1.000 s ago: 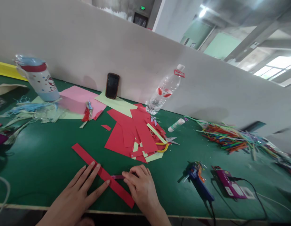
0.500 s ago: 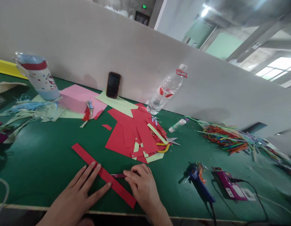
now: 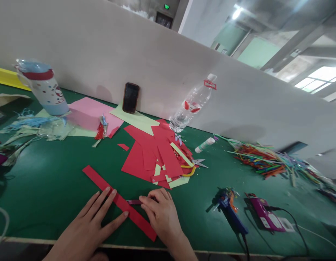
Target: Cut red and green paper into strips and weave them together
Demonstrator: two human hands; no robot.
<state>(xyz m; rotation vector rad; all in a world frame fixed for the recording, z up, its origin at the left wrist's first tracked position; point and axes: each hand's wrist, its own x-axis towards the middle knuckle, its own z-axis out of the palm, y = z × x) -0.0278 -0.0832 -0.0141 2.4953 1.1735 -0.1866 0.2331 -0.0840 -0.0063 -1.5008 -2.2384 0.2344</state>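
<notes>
A long red paper strip lies slantwise on the green table near its front edge. My left hand rests on it with fingers spread, the fingertips pressing the strip down around its middle. My right hand is closed around a slim purple tool with a silvery tip; its exact kind does not show clearly. The tip touches or lies just beside the upper right edge of the strip. Part of the tool is hidden by my fingers, and the side of that hand lies next to the strip's lower end.
Red and pale green paper pieces lie in a heap behind my hands, with yellow-handled scissors. Farther back stand a phone, a water bottle and a tumbler. A glue stick, a blue glue gun and a purple box are rightward.
My right hand has shifted slightly left with the slim tool, bringing its tip closer to the red strip's edge. The left hand and the strip stay in place.
</notes>
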